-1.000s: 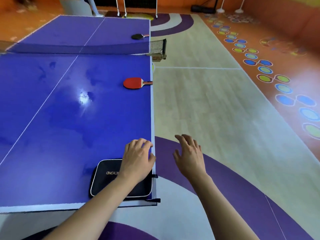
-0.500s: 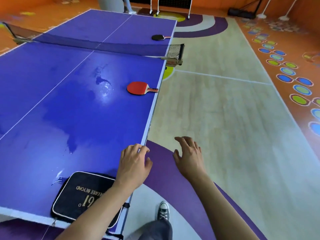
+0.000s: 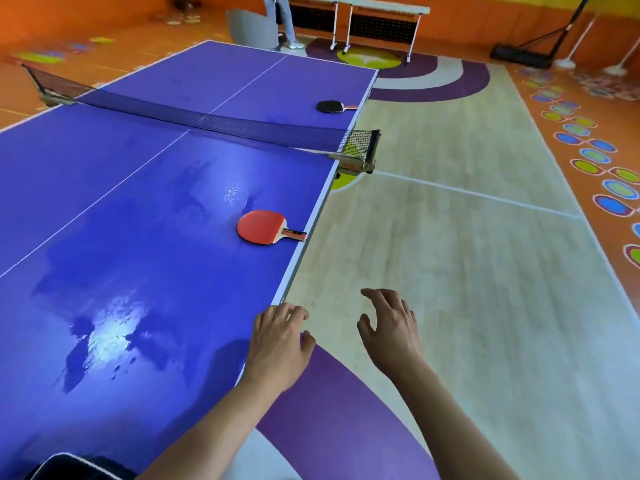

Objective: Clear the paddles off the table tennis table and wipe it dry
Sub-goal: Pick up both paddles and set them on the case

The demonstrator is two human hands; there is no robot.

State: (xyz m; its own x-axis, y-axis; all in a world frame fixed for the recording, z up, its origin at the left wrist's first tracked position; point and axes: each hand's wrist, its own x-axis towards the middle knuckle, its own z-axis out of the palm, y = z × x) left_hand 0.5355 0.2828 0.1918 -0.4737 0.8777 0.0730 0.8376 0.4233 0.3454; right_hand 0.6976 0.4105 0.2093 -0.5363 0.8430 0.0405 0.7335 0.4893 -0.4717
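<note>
head view. step: clearing paddles, none picked up yet; the next move is probably a forward reach to the red paddle (image 3: 261,226), centre frame near the side edge of the table tennis table (image 3: 104,150). black paddle (image 3: 330,106) upper centre, beyond the net. left hand (image 3: 278,344): fingers loosely bent at the table edge, empty. right hand (image 3: 391,327): fingers spread, empty, over the floor. wet patches (image 3: 110,336) unwiped.

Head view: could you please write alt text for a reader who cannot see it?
Two empty hands: the left hand at the side edge of a wet blue table tennis table, the right hand over the floor. A red paddle lies ahead near that edge, a black paddle beyond the net.
</note>
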